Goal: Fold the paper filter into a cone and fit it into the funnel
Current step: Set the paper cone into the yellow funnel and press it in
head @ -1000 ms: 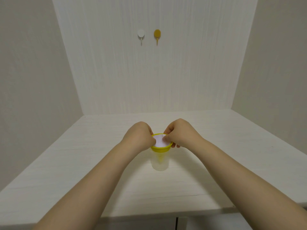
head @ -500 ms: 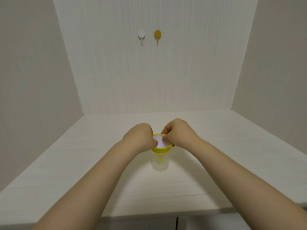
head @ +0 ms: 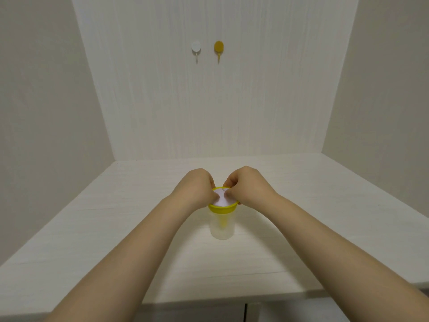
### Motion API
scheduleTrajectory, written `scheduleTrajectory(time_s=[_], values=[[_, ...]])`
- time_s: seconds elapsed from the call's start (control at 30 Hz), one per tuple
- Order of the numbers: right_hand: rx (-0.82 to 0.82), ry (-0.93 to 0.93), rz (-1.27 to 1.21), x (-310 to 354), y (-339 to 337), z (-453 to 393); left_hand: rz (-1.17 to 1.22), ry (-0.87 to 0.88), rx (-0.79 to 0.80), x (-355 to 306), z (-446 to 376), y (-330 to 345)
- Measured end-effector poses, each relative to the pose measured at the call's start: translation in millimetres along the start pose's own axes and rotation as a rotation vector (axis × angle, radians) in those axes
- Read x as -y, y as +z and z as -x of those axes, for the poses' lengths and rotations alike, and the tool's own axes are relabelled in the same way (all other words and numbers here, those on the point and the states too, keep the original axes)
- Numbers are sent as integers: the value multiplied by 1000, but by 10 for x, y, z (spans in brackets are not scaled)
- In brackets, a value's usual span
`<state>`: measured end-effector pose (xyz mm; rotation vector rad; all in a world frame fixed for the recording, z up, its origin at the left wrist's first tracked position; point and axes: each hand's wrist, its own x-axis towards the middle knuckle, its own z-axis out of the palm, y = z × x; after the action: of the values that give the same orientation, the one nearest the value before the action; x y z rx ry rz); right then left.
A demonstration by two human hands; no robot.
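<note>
Two bare hands meet over a yellow funnel (head: pixel 222 207). The left hand (head: pixel 197 187) and right hand (head: pixel 247 185) are curled, fingertips pressing the white paper filter (head: pixel 223 199) inside its rim. The funnel sits in a clear cup (head: pixel 222 226) on a pale wood-grain table (head: pixel 116 228). A white hook (head: pixel 196 48) and yellow hook (head: pixel 218 48) hang on the back wall (head: pixel 209 108).

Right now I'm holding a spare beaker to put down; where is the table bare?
The table is bare left of the left forearm, right of the right forearm, and behind the hands up to the back wall. It is crowded only at the middle, where left hand and right hand work the paper filter in the funnel on the cup.
</note>
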<state>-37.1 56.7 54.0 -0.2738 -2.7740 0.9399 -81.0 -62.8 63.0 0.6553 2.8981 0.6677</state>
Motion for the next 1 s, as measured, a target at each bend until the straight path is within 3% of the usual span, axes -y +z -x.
scheduleTrajectory(time_s=[0.4, 1.0], values=[[-21, -28, 5, -1, 31, 3, -117, 18, -38, -42, -13, 20], [-37, 125, -26, 8, 74, -13, -117, -48, -65, -28, -22, 57]])
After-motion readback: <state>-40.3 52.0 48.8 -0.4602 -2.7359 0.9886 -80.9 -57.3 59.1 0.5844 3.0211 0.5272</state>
